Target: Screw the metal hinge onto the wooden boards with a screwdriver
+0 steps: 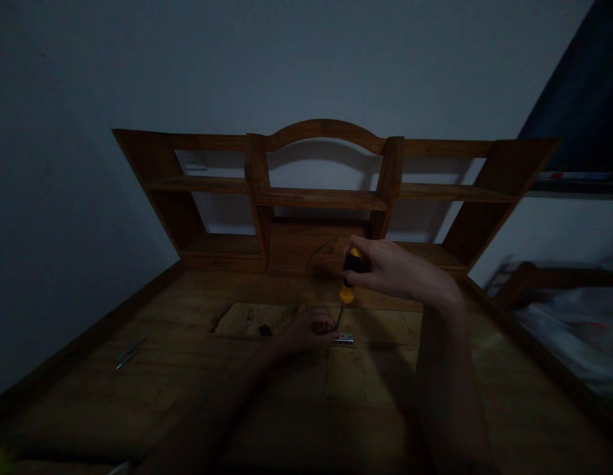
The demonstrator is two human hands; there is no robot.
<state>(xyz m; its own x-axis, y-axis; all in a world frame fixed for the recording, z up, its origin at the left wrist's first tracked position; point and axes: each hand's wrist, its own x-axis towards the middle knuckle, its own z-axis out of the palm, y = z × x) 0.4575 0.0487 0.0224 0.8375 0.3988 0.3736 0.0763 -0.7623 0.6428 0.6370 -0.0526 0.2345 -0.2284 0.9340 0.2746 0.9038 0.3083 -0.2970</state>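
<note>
A screwdriver (346, 293) with a yellow and black handle stands nearly upright, gripped from above by my right hand (380, 267). Its shaft points down to a small metal hinge (343, 339) lying on the wooden surface (266, 389). Beside the hinge's left end, my left hand (311, 328) has its fingers curled closed around the screwdriver tip. Whatever those fingers pinch is too small and dark to make out. Just below the hinge, a squarish pale wood patch (344, 375) shows on the surface.
Behind the hands rises a wooden shelf unit (321, 198) against the wall. Left of my hands is a rough, damaged strip (251, 320) in the wood. Thin metal pieces (130, 353) lie farther left. Pale plastic or cloth (573, 330) is at the right. The lighting is dim.
</note>
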